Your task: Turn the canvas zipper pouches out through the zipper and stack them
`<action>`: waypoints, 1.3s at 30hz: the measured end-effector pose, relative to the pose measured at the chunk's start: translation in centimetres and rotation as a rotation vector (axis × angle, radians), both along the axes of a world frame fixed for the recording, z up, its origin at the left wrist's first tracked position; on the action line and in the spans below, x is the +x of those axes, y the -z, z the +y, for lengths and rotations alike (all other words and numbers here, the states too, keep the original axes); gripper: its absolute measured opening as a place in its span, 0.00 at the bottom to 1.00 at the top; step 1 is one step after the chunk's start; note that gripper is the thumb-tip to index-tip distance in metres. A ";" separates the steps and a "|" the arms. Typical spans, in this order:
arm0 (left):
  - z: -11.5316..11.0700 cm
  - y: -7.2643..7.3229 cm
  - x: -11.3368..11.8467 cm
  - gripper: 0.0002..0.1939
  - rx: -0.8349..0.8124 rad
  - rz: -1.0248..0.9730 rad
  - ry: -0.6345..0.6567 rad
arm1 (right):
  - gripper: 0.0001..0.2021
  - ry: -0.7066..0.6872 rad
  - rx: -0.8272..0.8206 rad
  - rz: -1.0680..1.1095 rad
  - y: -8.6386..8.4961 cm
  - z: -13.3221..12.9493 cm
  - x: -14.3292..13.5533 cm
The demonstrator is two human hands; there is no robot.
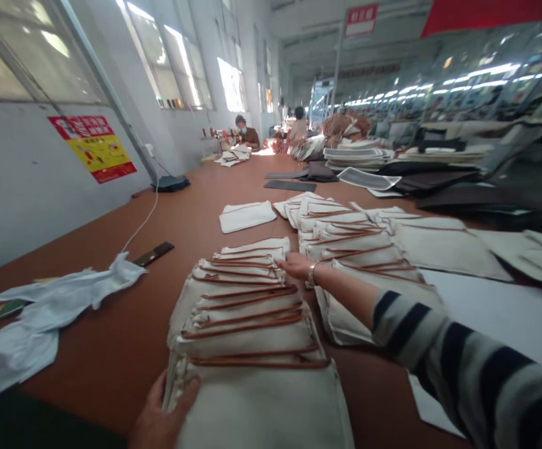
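Note:
An overlapping row of cream fabric pieces with brown edging point(256, 333) runs away from me across the middle of the table. My left hand point(165, 408) grips the near left edge of the row, thumb on top and the other fingers partly hidden at the side. Farther off, my right hand point(296, 267), with a band on its wrist, reaches to the right edge of the row's far end. Its fingers look closed on a piece there, though the fingertips are partly hidden. Just right of it lies a second row of similar pieces point(345, 240).
Beyond the rows lie a single cream piece point(247, 217) and dark flat strips point(290, 186). White cloth point(78, 312) and a dark flat bar point(153, 254) are at the left, near a hanging cord. White sheets point(495, 318) lie right. A person point(251, 136) sits far back.

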State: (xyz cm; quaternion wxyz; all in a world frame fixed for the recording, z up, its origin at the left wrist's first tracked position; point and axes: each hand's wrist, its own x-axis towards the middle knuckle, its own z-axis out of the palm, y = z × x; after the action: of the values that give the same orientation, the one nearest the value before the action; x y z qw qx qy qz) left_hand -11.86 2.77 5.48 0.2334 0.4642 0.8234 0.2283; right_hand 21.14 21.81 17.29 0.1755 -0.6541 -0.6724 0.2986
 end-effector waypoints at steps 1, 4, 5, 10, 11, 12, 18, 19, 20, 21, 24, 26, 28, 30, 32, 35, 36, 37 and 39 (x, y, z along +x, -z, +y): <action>-0.7 -0.7 0.7 0.42 0.078 0.109 0.027 | 0.14 0.014 0.005 0.039 -1.0 -1.5 1.1; -2.1 -3.3 3.4 0.37 0.422 0.470 0.135 | 0.15 0.098 0.001 0.265 -3.1 -7.3 4.3; -2.4 -4.2 4.7 0.32 0.530 0.555 0.233 | 0.15 0.115 -0.006 0.337 -3.1 -9.7 5.3; -2.8 -6.3 13.9 0.17 0.583 0.615 0.956 | 0.14 0.159 -0.114 0.623 0.1 -21.7 8.6; -2.6 -6.4 15.7 0.16 0.551 0.603 1.016 | 0.15 0.163 -0.137 0.668 1.0 -23.7 9.1; -2.6 -6.5 17.2 0.14 0.521 0.598 1.039 | 0.17 0.167 -0.159 0.709 1.7 -25.6 9.5; -3.3 -8.1 20.5 0.05 0.317 0.503 1.058 | 0.20 0.186 -0.237 0.833 4.3 -33.3 11.7; -3.5 -8.4 20.7 0.04 0.280 0.466 1.065 | 0.19 0.187 -0.227 0.824 4.6 -33.9 12.1; -3.8 -8.8 21.0 0.05 0.244 0.424 1.074 | 0.17 0.184 -0.204 0.810 4.8 -34.4 12.5; -4.0 -9.2 21.4 0.05 0.207 0.378 1.084 | 0.16 0.180 -0.174 0.794 4.9 -34.6 12.9; -4.6 -11.2 22.8 0.07 0.072 0.211 1.150 | 0.14 0.181 -0.052 0.790 4.1 -34.4 14.2; -5.2 -13.7 23.8 0.13 -0.014 0.097 1.222 | 0.15 0.196 0.078 0.856 2.2 -34.0 15.2; -6.3 -16.9 24.7 0.14 -0.080 -0.059 1.285 | 0.17 0.155 0.229 0.944 -0.6 -34.1 16.1; -7.9 -20.2 25.6 0.17 -0.178 -0.359 1.311 | 0.20 0.011 0.308 1.037 -3.6 -34.9 16.7; -9.5 -22.9 26.6 0.17 -0.242 -0.587 1.344 | 0.23 -0.187 0.309 1.115 -6.1 -36.1 17.0; -11.3 -25.2 28.2 0.11 -0.151 -0.642 1.440 | 0.26 -0.368 0.259 1.089 -7.7 -37.8 17.1; -11.5 -25.7 28.7 0.09 -0.115 -0.617 1.464 | 0.25 -0.392 0.230 1.056 -7.8 -38.1 17.2; -11.7 -26.0 29.1 0.07 -0.101 -0.587 1.479 | 0.24 -0.403 0.199 1.035 -7.7 -38.4 17.4; -11.7 -26.4 29.9 0.05 -0.123 -0.507 1.504 | 0.20 -0.402 0.147 1.036 -7.5 -38.7 17.9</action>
State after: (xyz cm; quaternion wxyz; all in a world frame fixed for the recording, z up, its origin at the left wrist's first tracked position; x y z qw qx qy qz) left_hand 18.06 -8.94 31.92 0.5303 0.8159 0.2219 0.0624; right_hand 39.00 -16.94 24.79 0.4678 -0.2670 -0.6289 0.5607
